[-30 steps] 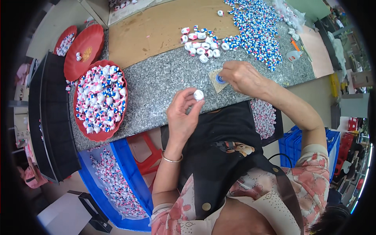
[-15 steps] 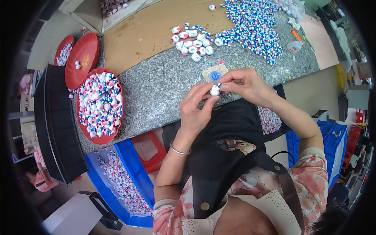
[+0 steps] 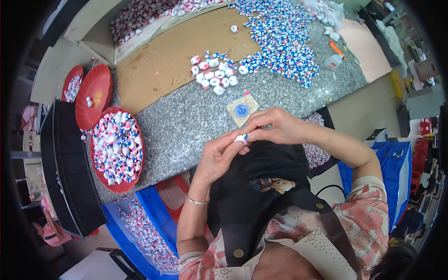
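Note:
My left hand [image 3: 219, 156] and my right hand [image 3: 275, 126] meet just in front of the granite tabletop's [image 3: 186, 121] near edge. Both pinch one small white toy piece [image 3: 241, 138] with a blue part on it, held between their fingertips. Right behind the hands, a square tan pad [image 3: 242, 110] with a blue ring on it lies on the table. A cluster of white and pink pieces [image 3: 213, 73] sits farther back, and a big heap of small blue and white parts [image 3: 284, 37] spreads at the back right.
A red tray [image 3: 117, 150] full of assembled pieces stands at the left, with two more red trays [image 3: 93, 95] behind it. A brown board [image 3: 172, 60] covers the table's back. A small glue bottle [image 3: 334, 60] lies at the right. Blue crates [image 3: 140, 228] sit under the table.
My left hand carried the white piece toward my right hand, which left the tan pad with a blue part. Both hands now hold the piece together, closer to my body.

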Available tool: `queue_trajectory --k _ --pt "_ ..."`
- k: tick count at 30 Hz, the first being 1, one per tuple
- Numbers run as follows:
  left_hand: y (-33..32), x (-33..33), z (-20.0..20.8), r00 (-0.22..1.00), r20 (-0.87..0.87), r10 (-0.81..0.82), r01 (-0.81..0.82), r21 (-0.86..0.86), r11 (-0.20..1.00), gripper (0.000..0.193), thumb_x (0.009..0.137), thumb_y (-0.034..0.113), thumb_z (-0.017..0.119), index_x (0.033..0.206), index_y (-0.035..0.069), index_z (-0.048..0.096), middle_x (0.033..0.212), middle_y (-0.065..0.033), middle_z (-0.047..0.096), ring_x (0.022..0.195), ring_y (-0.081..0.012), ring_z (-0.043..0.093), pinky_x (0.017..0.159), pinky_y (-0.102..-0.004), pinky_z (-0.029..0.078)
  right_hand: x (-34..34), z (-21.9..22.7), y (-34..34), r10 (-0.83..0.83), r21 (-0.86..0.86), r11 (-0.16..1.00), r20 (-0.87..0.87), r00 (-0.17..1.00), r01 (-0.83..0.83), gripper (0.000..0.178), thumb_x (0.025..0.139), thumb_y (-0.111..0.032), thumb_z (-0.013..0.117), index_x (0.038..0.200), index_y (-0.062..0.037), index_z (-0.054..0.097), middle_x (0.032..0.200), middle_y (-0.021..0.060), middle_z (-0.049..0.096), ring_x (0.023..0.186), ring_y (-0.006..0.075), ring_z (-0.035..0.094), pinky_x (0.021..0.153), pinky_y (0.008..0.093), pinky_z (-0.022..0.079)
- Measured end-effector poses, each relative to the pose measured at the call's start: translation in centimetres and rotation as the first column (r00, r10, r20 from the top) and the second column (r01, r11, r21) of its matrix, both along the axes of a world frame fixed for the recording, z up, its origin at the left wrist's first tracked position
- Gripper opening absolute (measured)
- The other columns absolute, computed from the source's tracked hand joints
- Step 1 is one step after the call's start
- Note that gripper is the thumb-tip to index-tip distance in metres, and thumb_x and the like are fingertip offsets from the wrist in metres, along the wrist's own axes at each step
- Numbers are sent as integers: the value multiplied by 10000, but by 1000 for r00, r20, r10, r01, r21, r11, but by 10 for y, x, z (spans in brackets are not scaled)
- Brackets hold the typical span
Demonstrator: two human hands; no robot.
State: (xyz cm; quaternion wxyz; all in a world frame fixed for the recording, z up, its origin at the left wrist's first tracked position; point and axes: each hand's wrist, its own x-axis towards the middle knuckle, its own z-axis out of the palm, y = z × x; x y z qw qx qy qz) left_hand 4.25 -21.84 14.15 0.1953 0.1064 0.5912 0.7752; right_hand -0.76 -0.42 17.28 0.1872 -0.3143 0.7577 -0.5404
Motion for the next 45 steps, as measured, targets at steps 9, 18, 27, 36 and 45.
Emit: queue_trajectory --k 9,18,27,36,45 --pt "-135 -17 60 437 -899 -11 -886 -433 168 293 824 -34 632 1116 -11 640 1038 -179 643 966 -333 610 861 -392 479 -95 -25 87 -60 292 834 -795 603 468 241 783 2 614 1017 -4 668 984 155 651 922 324 639 770 386 525" --pt "-164 -47 46 366 -922 -127 -929 -354 -107 424 813 1 622 1233 43 586 1246 -203 564 1153 -377 531 986 -452 428 -101 -23 75 262 530 752 -786 560 393 177 685 62 555 841 -14 521 839 137 527 832 323 580 721 419 466" --pt "-48 -161 -14 588 -808 9 -701 -505 504 245 818 -27 613 1058 3 645 1067 -159 652 971 -319 633 851 -369 501 -87 -26 73 90 451 781 -765 638 431 226 741 42 562 952 -33 594 859 136 535 854 323 572 742 412 467" --pt "-45 -176 -31 688 -724 50 -607 -537 586 191 909 33 574 1098 8 582 960 -104 616 871 -189 613 814 -297 495 -44 -25 63 -397 157 917 273 877 366 245 870 -20 619 1115 -13 621 966 -25 612 859 34 561 807 216 473" --pt "-13 -41 -15 975 14 224 -213 365 906 280 939 41 564 1214 -5 551 1124 -120 636 913 -158 640 826 -283 524 -26 -21 60 -51 364 874 -590 806 322 186 857 -52 627 1040 -13 630 859 167 594 822 363 619 708 422 500"
